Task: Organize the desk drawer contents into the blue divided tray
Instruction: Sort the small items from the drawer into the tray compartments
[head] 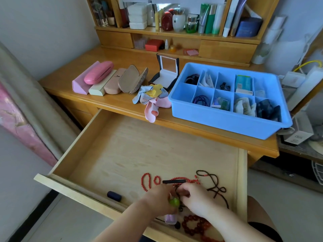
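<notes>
Wooden table (122, 102) carries the blue tray (218, 119) while, over the open drawer (139, 145), my left hand (161, 198) pinches a green bead (174, 202) and my right hand (194, 198) curls on dark beads (217, 189).

Pale wood drawer (122, 145) holding small red beads (146, 180), dark brown beads (216, 182), larger red-brown beads (194, 224), a navy case (114, 196), a black bar (173, 181) and a green ball (174, 202). Light blue tray (218, 117) on honey-coloured desk (122, 102). Pink glasses case (98, 72); pastel blue, yellow and pink cloths (152, 96).
</notes>
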Demonstrator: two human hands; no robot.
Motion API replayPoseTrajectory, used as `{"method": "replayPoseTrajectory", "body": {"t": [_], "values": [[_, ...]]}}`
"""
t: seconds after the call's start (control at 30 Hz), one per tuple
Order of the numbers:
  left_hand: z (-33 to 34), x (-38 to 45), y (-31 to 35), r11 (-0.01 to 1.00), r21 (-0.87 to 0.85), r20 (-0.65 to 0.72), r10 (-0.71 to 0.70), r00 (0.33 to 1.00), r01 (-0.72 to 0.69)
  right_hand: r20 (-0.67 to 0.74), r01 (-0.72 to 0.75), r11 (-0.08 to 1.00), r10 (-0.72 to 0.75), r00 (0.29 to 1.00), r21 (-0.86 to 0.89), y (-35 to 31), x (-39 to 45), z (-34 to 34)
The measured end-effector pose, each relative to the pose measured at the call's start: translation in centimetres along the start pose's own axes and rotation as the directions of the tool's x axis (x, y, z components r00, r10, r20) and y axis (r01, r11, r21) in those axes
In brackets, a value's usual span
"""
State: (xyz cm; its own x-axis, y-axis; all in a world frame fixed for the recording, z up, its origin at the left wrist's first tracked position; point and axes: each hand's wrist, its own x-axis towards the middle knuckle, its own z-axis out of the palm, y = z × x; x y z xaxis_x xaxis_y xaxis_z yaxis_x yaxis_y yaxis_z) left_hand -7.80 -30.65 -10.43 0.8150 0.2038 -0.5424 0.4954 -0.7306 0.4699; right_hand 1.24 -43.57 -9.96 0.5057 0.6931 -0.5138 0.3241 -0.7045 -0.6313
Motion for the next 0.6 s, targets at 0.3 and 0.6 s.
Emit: {"method": "replayPoseTrajectory", "body": {"t": [0.3, 0.6], "values": [[-1.5, -1.1, 1.2, 0.843, -0.522, -0.294, -0.029, 0.955, -0.135, 0.084, -0.078, 0.550, 0.015, 0.996, 0.832, 0.3, -1.7, -1.1], [-1.7, -2.1, 1.0, 0.584, -0.795, -0.313, -0.161, 0.936, -0.165, -0.256, 0.309, 0.612, -0.176, 0.951, 0.728, -4.4, -3.3, -7.6]]}}
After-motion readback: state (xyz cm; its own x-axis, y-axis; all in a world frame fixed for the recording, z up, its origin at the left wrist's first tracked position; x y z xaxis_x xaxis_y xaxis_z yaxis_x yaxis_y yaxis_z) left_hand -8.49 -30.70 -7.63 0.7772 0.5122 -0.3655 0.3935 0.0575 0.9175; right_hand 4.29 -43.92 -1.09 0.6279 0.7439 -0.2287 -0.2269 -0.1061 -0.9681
